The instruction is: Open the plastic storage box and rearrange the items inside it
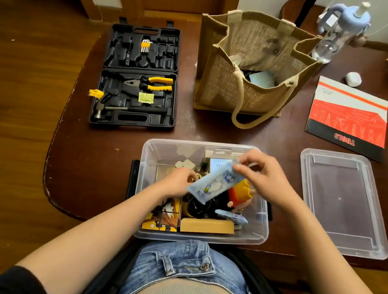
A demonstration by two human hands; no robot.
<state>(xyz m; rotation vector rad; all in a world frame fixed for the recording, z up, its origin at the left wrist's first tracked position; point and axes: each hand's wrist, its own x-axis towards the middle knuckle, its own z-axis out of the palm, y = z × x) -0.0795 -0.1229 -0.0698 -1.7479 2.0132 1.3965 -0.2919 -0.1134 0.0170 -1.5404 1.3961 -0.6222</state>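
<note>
Right hand [264,177] pinches a blue packet [215,184] above the open box [146,189], left hand [180,181] gripping its lower end

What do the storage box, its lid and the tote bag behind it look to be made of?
Storage box: clear, glossy plastic; the contents show through its walls.
Lid: the same clear plastic; the dark table shows through it.
Tote bag: coarse tan weave, probably jute or burlap, matte, with paler rope-like handles.
</note>
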